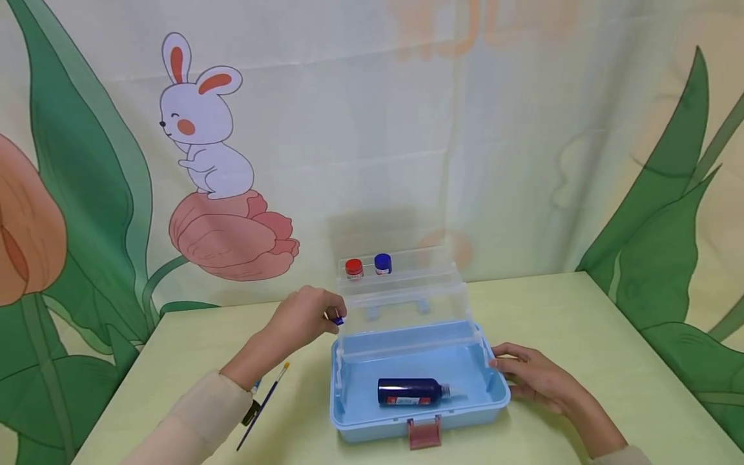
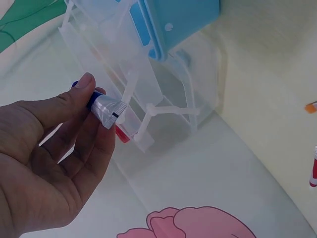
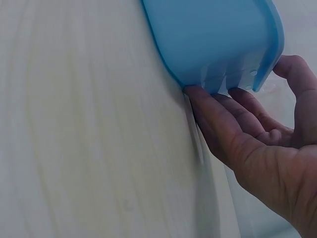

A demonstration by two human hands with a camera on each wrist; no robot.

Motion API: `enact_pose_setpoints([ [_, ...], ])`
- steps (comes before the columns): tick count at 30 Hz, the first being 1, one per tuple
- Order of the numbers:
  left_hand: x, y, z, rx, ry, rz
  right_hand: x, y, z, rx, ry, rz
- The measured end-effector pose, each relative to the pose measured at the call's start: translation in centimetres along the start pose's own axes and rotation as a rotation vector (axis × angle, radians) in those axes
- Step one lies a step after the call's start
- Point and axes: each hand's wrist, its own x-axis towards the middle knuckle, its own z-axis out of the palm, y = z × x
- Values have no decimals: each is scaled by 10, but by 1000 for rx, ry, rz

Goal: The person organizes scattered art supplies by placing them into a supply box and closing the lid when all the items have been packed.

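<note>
My left hand (image 1: pixel 305 313) pinches a small paint tube (image 2: pixel 107 109) between thumb and fingers. Its crimped end is silver and its other end blue. The hand is beside the left edge of the raised clear lid (image 1: pixel 407 281) of a light blue storage box (image 1: pixel 415 342). Inside the box lies a dark blue paint bottle (image 1: pixel 407 392) on its side, nozzle pointing right. My right hand (image 1: pixel 537 378) holds the box's right end, fingers against the outer wall and thumb at the rim. Two paint jars, one red-capped (image 1: pixel 354 268) and one blue-capped (image 1: pixel 382 263), sit in the lid's upper part.
A paintbrush (image 1: pixel 264 407) lies on the table left of the box, beside a dark item (image 1: pixel 251 413) partly hidden by my left sleeve. A red-and-white tube (image 2: pixel 314 171) shows at the left wrist view's edge. A printed cloth (image 1: pixel 378 161) hangs behind the table.
</note>
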Motion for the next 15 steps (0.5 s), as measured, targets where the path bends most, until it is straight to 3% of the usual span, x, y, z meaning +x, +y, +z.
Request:
enact_pose_setpoints([
  [6, 3, 5, -1, 26, 42, 18, -1, 1, -1, 3, -7, -9],
  [15, 9, 12, 0, 58, 28, 63, -2, 1, 0, 17, -24, -11],
])
